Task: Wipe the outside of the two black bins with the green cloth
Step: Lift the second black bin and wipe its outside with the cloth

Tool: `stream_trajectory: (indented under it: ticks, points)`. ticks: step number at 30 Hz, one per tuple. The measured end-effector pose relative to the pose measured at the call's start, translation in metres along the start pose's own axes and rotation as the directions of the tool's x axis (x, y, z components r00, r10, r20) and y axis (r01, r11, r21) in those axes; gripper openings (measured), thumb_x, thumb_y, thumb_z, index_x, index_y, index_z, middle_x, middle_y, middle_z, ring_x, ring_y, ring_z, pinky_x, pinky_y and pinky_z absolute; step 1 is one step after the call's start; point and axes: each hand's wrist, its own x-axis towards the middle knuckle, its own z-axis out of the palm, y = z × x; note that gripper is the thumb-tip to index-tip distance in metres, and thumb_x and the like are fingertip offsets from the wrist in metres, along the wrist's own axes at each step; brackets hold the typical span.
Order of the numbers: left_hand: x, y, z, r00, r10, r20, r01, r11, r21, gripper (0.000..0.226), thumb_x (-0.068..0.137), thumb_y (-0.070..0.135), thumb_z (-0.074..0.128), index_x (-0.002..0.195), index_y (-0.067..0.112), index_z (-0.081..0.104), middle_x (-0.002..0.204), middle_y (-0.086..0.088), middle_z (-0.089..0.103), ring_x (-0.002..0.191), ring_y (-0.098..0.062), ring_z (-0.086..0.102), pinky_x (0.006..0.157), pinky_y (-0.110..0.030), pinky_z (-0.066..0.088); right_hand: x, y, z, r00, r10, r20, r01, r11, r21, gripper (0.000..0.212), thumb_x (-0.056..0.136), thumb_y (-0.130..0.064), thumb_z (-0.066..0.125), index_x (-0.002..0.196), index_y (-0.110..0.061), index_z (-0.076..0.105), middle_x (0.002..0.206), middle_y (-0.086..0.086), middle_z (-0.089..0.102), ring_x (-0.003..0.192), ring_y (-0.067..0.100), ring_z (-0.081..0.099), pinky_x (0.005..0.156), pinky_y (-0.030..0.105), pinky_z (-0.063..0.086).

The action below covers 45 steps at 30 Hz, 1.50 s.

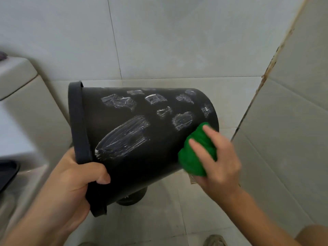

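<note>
The black bin [142, 139] is held up on its side and fills the middle of the room. Left of the bin, the toilet tank [16, 77] sits close, so little room is left there. Right of the bin, the tiled side wall [292, 121] stands near. Behind the bin is the back wall [159, 41], with open space above the bin. Under the bin, a dark round thing [132, 198] sits on the floor [168, 210]. The floor beside it is open.
</note>
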Motion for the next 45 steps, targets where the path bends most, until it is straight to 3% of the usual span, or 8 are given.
stream_trajectory:
  ticks: [2, 8, 14, 20, 27, 33, 39, 45]
  points:
    - [0.001, -0.002, -0.002, 1.0, 0.005, 0.007, -0.005, 1.0, -0.01, 0.045, 0.046, -0.017, 0.035, 0.059, 0.008, 0.071, 0.057, -0.014, 0.062, 0.043, -0.024, 0.058, 0.038, -0.027, 0.048, 0.002, 0.004, 0.001, 0.994, -0.1, 0.046, 0.099, 0.995, 0.019, 0.031, 0.094, -0.028, 0.06, 0.121, -0.013, 0.058, 0.13, 0.021, 0.053, 0.113, 0.036, 0.059, 0.099, 0.039, 0.048]
    - [-0.006, -0.004, 0.005, 0.999, -0.03, 0.03, 0.032, 0.997, -0.069, 0.036, 0.05, -0.016, 0.034, 0.054, 0.004, 0.063, 0.047, -0.012, 0.046, 0.031, -0.02, 0.041, 0.033, -0.025, 0.038, 0.017, 0.021, -0.004, 0.934, 0.356, -0.02, -0.355, 0.934, 0.041, 0.046, 0.078, -0.021, 0.063, 0.123, -0.008, 0.06, 0.134, 0.023, 0.053, 0.118, 0.038, 0.056, 0.099, 0.04, 0.047]
    - [0.007, -0.021, -0.003, 1.0, -0.002, 0.03, 0.004, 0.998, -0.07, 0.041, 0.037, -0.008, 0.047, 0.076, -0.003, 0.061, 0.077, -0.019, 0.055, 0.064, -0.033, 0.051, 0.046, -0.033, 0.051, 0.001, -0.042, 0.003, 0.981, -0.191, 0.016, 0.188, 0.974, 0.128, 0.047, 0.078, -0.021, 0.079, 0.121, -0.016, 0.061, 0.132, 0.019, 0.052, 0.114, 0.035, 0.059, 0.101, 0.041, 0.049]
    - [-0.001, -0.016, -0.001, 0.999, -0.017, 0.038, 0.021, 0.994, -0.108, 0.029, 0.05, -0.01, 0.047, 0.068, 0.003, 0.065, 0.057, -0.017, 0.052, 0.037, -0.026, 0.047, 0.036, -0.032, 0.042, 0.018, 0.007, -0.005, 0.97, 0.244, -0.018, -0.242, 0.968, 0.066, 0.047, 0.078, -0.019, 0.066, 0.123, -0.013, 0.055, 0.131, 0.024, 0.054, 0.118, 0.036, 0.056, 0.106, 0.028, 0.039]
    - [0.003, -0.022, -0.003, 0.998, -0.053, -0.033, 0.052, 0.998, -0.04, 0.03, 0.053, -0.017, 0.048, 0.057, 0.009, 0.064, 0.06, -0.014, 0.05, 0.044, -0.02, 0.051, 0.034, -0.027, 0.043, 0.008, -0.017, -0.002, 0.973, -0.225, 0.048, 0.22, 0.972, 0.08, 0.036, 0.085, -0.019, 0.072, 0.119, -0.016, 0.061, 0.13, 0.019, 0.054, 0.112, 0.035, 0.06, 0.103, 0.036, 0.046]
    - [0.003, -0.031, -0.006, 0.999, -0.022, 0.023, 0.022, 1.0, -0.016, 0.021, 0.045, -0.013, 0.057, 0.059, 0.001, 0.063, 0.058, -0.016, 0.051, 0.046, -0.025, 0.05, 0.036, -0.027, 0.045, 0.032, 0.022, 0.001, 0.875, 0.47, 0.114, -0.482, 0.867, 0.125, 0.049, 0.076, -0.032, 0.062, 0.121, -0.013, 0.065, 0.13, 0.009, 0.059, 0.113, 0.024, 0.059, 0.094, 0.033, 0.049]
    - [0.008, -0.036, -0.007, 0.999, 0.042, -0.013, -0.041, 0.995, 0.092, 0.029, 0.037, -0.006, 0.05, 0.063, 0.003, 0.058, 0.061, -0.011, 0.048, 0.054, -0.024, 0.042, 0.041, -0.024, 0.041, 0.027, -0.016, 0.0, 0.971, -0.134, 0.2, 0.096, 0.978, 0.187, 0.047, 0.076, -0.029, 0.075, 0.12, -0.018, 0.06, 0.128, 0.016, 0.062, 0.112, 0.032, 0.061, 0.094, 0.036, 0.051]
    - [0.003, -0.032, -0.008, 0.995, 0.095, 0.033, -0.099, 0.985, 0.141, 0.035, 0.042, -0.007, 0.048, 0.064, 0.015, 0.066, 0.056, -0.008, 0.051, 0.052, -0.021, 0.047, 0.042, -0.024, 0.044, 0.045, 0.025, 0.005, 0.819, 0.555, 0.144, -0.572, 0.81, 0.131, 0.047, 0.075, -0.04, 0.059, 0.116, -0.019, 0.069, 0.124, 0.002, 0.061, 0.106, 0.014, 0.059, 0.086, 0.029, 0.047]
